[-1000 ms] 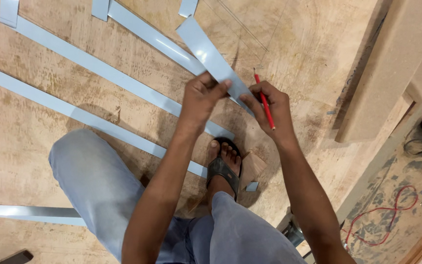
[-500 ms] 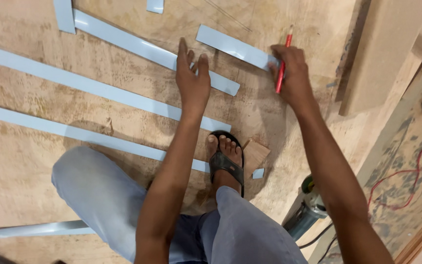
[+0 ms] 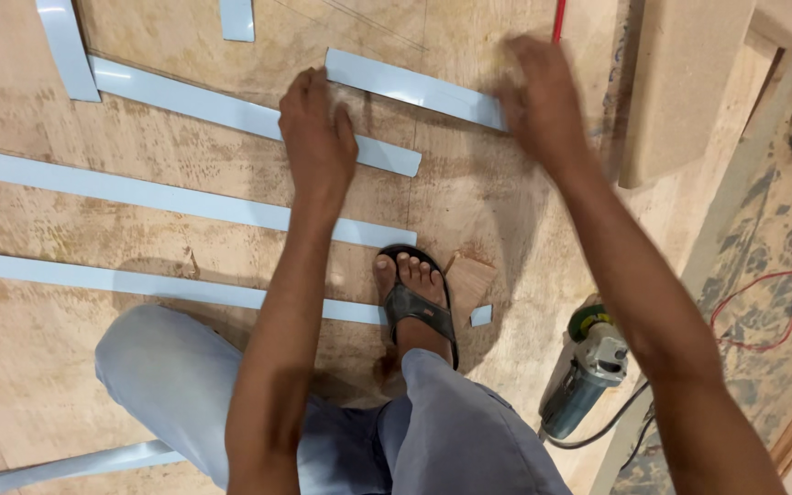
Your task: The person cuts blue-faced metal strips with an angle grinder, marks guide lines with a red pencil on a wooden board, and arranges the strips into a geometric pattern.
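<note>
A short pale-blue strip is lying flat on the plywood sheet, slanting down from upper left to right, near the top of the view. The left hand is resting palm down beside the strip's left end, fingers loosely spread and gripping nothing; its fingertips are sitting just at that end, and the heel of the hand is covering part of a longer blue strip running below. The right hand is pressing down at the short strip's right end; it is blurred, so whether it is pinching the strip or only pushing on it cannot be told. A red pencil is sticking up past that hand, probably held between its fingers.

Two more long blue strips are lying lower down, roughly parallel. A foot in a dark sandal is standing on the sheet, with a small wooden offcut just beside it. An angle grinder is lying at the right, its cable trailing off beneath it.
</note>
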